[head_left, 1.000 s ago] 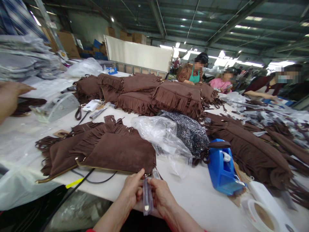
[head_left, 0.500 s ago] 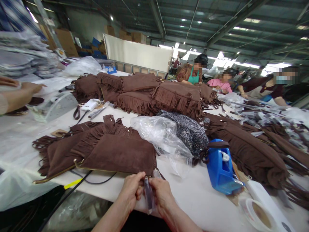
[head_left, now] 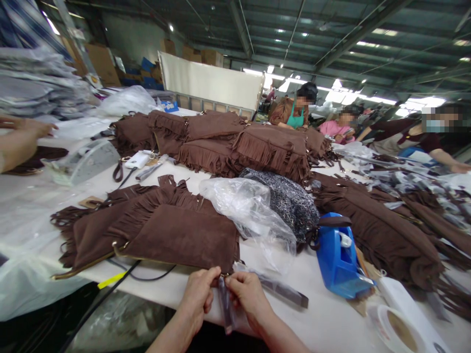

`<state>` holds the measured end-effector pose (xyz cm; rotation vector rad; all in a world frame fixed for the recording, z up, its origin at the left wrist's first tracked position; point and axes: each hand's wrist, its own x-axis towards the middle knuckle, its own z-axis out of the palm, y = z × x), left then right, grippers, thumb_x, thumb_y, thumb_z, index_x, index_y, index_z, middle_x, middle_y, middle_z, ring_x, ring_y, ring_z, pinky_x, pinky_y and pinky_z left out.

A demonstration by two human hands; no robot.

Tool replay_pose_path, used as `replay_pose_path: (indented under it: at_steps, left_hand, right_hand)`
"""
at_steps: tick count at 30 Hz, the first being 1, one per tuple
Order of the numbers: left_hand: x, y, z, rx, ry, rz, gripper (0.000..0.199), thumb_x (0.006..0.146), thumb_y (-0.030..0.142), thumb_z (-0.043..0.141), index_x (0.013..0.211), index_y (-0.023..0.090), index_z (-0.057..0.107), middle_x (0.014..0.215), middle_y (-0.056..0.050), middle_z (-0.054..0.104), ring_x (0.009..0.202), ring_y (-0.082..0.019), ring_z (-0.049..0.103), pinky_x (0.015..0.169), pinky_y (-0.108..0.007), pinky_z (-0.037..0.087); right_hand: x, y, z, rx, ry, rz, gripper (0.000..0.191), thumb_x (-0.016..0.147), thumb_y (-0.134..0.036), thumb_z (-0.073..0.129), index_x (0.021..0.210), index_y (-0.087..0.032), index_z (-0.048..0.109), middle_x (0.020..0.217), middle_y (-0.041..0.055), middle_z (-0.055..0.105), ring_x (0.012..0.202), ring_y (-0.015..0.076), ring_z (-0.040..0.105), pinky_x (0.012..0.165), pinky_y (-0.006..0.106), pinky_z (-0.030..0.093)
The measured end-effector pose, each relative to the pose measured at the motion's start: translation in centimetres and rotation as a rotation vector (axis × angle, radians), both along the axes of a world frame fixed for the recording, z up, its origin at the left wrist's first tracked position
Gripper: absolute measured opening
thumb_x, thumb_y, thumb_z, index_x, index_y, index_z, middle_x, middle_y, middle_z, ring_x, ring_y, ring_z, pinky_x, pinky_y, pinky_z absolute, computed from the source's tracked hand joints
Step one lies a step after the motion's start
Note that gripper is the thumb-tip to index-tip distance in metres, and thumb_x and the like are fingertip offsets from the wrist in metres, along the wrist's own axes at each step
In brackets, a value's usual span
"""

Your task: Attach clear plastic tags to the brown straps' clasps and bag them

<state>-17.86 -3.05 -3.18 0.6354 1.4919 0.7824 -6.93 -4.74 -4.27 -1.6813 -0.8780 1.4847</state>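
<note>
A brown suede bag (head_left: 184, 235) with a gold zipper lies near the table's front edge, over another fringed brown bag (head_left: 93, 235). At its lower right corner is a small metal fitting. My left hand (head_left: 200, 294) pinches there, thumb and finger beside the top of a plastic-wrapped brown strap (head_left: 225, 306) that hangs over the edge. My right hand (head_left: 246, 294) pinches the same strap top from the right, close to the fitting. A second wrapped strap piece (head_left: 283, 290) lies on the table right of my right hand.
A blue tape dispenser (head_left: 336, 257) stands at right, near a tape roll (head_left: 395, 328). Clear plastic (head_left: 243, 201) and a black-and-white knitted item (head_left: 290, 201) lie behind. Brown bags (head_left: 272, 147) are piled further back. Another person's hand (head_left: 22, 139) is at far left; people work at back right.
The wrapped strap piece now extends to the right on the table, beyond my right hand. My hands have shifted slightly at the bag corner. The other person's hand at left has moved left.
</note>
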Motion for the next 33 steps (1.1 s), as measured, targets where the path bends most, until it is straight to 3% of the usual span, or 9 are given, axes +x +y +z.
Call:
replay_pose_path:
  at_steps: [2, 4, 11, 16, 21, 26, 33]
  left_hand:
    - [0.1, 0.0, -0.2, 0.003, 0.019, -0.003, 0.031, 0.055, 0.048, 0.052, 0.046, 0.021, 0.040, 0.025, 0.010, 0.030, 0.021, -0.004, 0.021, 0.029, -0.018, 0.010]
    - [0.3, 0.1, -0.3, 0.002, 0.040, 0.000, 0.031, 0.056, 0.049, 0.051, 0.046, 0.021, 0.039, 0.025, 0.010, 0.028, 0.021, -0.005, 0.022, 0.029, -0.019, 0.010]
    - [0.2, -0.7, -0.9, 0.050, 0.093, -0.074, 0.033, 0.056, 0.051, 0.054, 0.052, 0.018, 0.050, 0.036, 0.006, 0.044, 0.026, -0.005, 0.026, 0.033, -0.021, 0.012]
    - [-0.3, -1.0, -1.8, 0.118, 0.071, -0.153, 0.029, 0.047, 0.043, 0.061, 0.046, 0.015, 0.056, 0.043, 0.001, 0.052, 0.044, -0.010, 0.040, 0.045, -0.023, 0.029]
    - [0.0, -0.9, -1.1, 0.096, 0.102, -0.154, 0.024, 0.051, 0.041, 0.056, 0.043, 0.019, 0.049, 0.034, 0.006, 0.039, 0.038, -0.009, 0.032, 0.042, -0.023, 0.023]
    - [0.1, -0.8, -0.1, 0.125, 0.158, -0.133, 0.020, 0.049, 0.031, 0.059, 0.039, 0.018, 0.048, 0.037, 0.005, 0.043, 0.044, -0.009, 0.037, 0.044, -0.021, 0.025]
    - [0.8, -1.1, 0.1, -0.029, -0.016, -0.032, 0.007, 0.050, 0.026, 0.050, 0.049, 0.019, 0.046, 0.039, 0.003, 0.049, 0.039, -0.013, 0.046, 0.040, -0.024, 0.033]
  right_hand:
    - [-0.2, -0.1, -0.1, -0.039, 0.036, -0.007, 0.017, 0.056, -0.033, 0.053, 0.051, -0.016, 0.052, 0.038, -0.0048, 0.047, 0.033, 0.0074, 0.039, 0.038, 0.020, 0.028]
    - [-0.6, -0.1, -0.4, -0.040, 0.051, -0.039, 0.018, 0.055, -0.034, 0.052, 0.052, -0.017, 0.050, 0.038, -0.0057, 0.047, 0.032, 0.0061, 0.038, 0.036, 0.018, 0.027]
    - [-1.6, -0.7, -1.1, -0.022, 0.083, -0.208, 0.019, 0.054, -0.036, 0.049, 0.052, -0.018, 0.048, 0.035, -0.0080, 0.043, 0.028, 0.0041, 0.033, 0.032, 0.016, 0.022]
    - [-1.5, -0.7, -0.7, -0.040, 0.114, -0.270, 0.022, 0.052, -0.037, 0.053, 0.054, -0.016, 0.052, 0.037, -0.0064, 0.045, 0.033, 0.0043, 0.036, 0.035, 0.016, 0.028]
    - [-1.3, -0.6, -0.6, -0.063, 0.155, -0.251, 0.023, 0.053, -0.039, 0.055, 0.056, -0.016, 0.053, 0.033, -0.0074, 0.042, 0.028, 0.0040, 0.031, 0.033, 0.016, 0.021]
    - [-1.0, -0.8, -0.2, -0.047, 0.175, -0.225, 0.018, 0.055, -0.035, 0.052, 0.054, -0.017, 0.052, 0.030, -0.0084, 0.039, 0.028, 0.0041, 0.028, 0.033, 0.017, 0.019]
    - [-0.7, -0.9, 0.0, 0.101, 0.138, -0.060, 0.021, 0.063, -0.032, 0.049, 0.058, -0.015, 0.059, 0.044, -0.0032, 0.050, 0.040, 0.0088, 0.043, 0.040, 0.020, 0.032]
